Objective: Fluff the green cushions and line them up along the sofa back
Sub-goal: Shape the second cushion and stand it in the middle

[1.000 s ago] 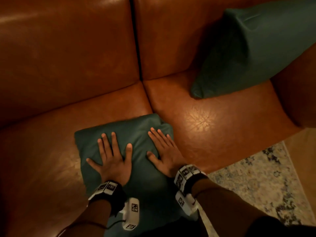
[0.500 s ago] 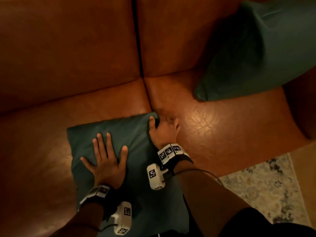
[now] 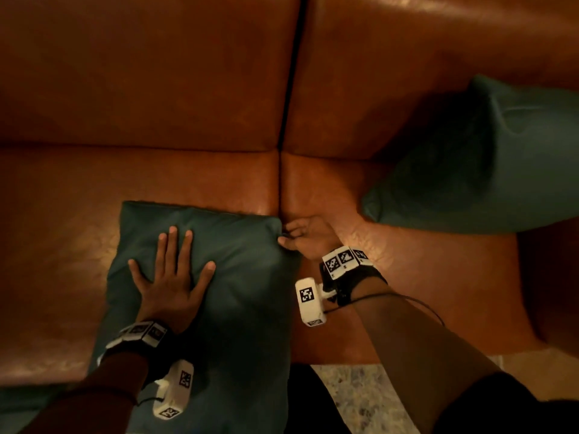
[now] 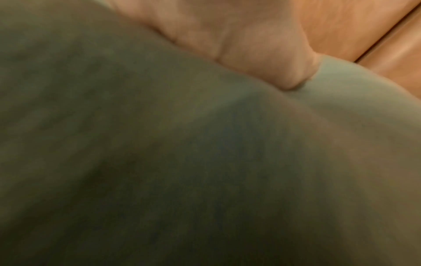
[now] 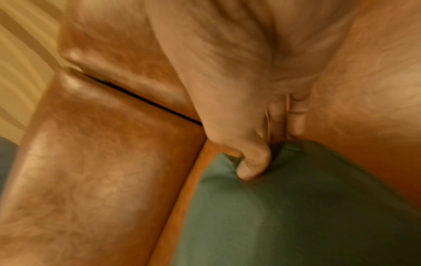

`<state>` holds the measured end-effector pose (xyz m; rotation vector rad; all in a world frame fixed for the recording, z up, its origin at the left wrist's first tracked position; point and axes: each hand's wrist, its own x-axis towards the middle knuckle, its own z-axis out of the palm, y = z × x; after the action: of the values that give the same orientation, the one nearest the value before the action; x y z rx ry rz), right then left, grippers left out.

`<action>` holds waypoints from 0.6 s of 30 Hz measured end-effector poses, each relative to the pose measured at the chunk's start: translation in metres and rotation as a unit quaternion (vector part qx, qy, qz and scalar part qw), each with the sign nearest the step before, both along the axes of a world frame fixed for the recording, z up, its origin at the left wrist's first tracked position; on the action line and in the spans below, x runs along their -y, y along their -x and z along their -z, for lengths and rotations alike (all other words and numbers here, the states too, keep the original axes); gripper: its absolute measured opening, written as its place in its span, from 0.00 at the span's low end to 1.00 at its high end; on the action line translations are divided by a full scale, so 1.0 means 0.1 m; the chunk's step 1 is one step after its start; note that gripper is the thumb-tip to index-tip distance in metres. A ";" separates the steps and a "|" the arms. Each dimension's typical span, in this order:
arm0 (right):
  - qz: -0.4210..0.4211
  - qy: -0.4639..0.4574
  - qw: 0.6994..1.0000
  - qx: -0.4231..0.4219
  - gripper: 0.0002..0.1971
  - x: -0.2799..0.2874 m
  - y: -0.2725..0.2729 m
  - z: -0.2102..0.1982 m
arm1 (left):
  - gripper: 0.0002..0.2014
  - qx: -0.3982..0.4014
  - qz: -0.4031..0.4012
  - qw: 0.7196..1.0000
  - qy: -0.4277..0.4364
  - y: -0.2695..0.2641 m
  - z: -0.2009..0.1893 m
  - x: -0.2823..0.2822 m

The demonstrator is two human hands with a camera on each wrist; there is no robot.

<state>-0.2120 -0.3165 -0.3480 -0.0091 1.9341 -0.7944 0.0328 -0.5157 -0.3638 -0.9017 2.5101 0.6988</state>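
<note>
Left hand (image 3: pixel 170 286) lies flat on the near cushion (image 3: pixel 238 296), right hand (image 3: pixel 308 238) pinches its far-right corner (image 5: pixel 271 158) — a hard tug could slip that thin hold.

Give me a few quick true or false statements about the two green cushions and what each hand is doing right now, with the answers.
1. The left hand lies flat on the near cushion. True.
2. The right hand rests open on the sofa seat. False: it pinches the near cushion's far right corner.
3. The far cushion leans against the sofa back. True.
4. Both cushions touch each other. False: bare seat separates them.
</note>
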 end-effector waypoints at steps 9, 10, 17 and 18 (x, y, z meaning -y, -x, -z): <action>-0.091 -0.015 0.984 -0.152 0.17 -0.19 -0.25 -0.01 | 0.41 -0.001 -0.003 1.000 0.022 0.00 -0.06 -0.09; -0.091 -0.019 0.982 -0.162 0.17 -0.21 -0.24 0.00 | 0.41 -0.002 -0.002 1.000 0.021 -0.01 -0.06 -0.10; 0.037 -0.082 0.974 -0.208 0.22 -0.24 -0.23 0.06 | 0.41 -0.004 -0.002 1.000 0.026 -0.08 -0.12 -0.13; 0.046 -0.081 0.973 -0.209 0.24 -0.25 -0.28 0.07 | 0.41 -0.005 -0.001 1.000 0.026 -0.08 -0.13 -0.13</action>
<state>-0.1839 -0.2919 -0.3550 0.0126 2.4102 -0.7352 0.0411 -0.5023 -0.3511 -0.9208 2.5475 0.6433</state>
